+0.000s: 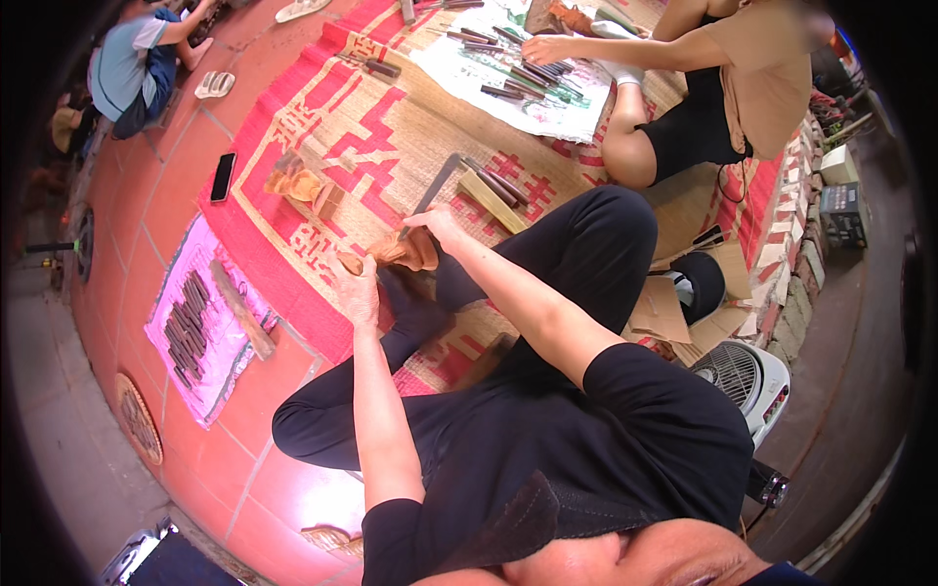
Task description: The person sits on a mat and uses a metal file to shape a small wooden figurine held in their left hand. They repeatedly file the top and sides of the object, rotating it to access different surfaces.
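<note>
I sit on a red and tan woven mat (322,137) with my legs folded. My left hand (358,291) grips a small brown carved wood piece (399,252) resting against my black-socked foot. My right hand (437,225) holds a thin carving tool (422,203) with its tip on the wood piece. Both hands are close together over the carving.
More carving tools (493,186) lie on the mat ahead, and several on a pink cloth (195,327) at my left. A phone (223,177) lies on the red tiles. Another person (703,88) sits opposite over tools on paper. A white fan (745,376) stands at right.
</note>
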`<state>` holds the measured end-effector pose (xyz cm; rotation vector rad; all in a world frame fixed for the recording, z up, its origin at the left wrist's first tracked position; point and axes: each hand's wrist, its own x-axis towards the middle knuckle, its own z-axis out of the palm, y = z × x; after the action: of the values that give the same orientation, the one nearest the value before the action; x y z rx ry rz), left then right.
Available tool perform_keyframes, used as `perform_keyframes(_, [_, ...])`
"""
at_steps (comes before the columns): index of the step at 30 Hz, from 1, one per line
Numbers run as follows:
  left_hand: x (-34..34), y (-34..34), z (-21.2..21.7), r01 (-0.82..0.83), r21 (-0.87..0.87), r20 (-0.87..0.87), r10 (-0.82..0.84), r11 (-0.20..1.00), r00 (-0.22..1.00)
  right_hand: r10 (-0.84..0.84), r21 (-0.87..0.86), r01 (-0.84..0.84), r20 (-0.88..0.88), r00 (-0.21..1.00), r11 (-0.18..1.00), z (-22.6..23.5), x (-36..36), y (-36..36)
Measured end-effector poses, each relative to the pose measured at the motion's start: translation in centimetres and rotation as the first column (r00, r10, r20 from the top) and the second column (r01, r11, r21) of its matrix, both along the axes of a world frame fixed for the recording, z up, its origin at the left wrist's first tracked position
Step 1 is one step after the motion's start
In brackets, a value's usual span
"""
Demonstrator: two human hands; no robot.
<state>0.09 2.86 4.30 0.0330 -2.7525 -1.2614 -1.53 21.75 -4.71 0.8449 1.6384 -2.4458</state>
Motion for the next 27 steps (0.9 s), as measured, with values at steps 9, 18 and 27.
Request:
perform_keyframes(9, [0.0,0.0,0.2,0.027,-0.004,-0.013,-0.027,1.000,1.000,0.020,0.009,-0.020,0.025,0.999,1.000,0.7,0.2,0.4])
perform_keyframes(18, [0.3,-0.1,0.3,0.043,0.064,0.014,-0.044,0.997,0.999,-0.085,0.023,0.085,0.006,0.996,0.996,0.9,0.4,0.1])
perform_keyframes(27, [0.2,-1.5,-0.8,0.040,0.036,0.056,-0.042,0.999,0.998,-0.137,0.303,0.144,-0.047,0.990,0.942,2.9,0.5,0.5])
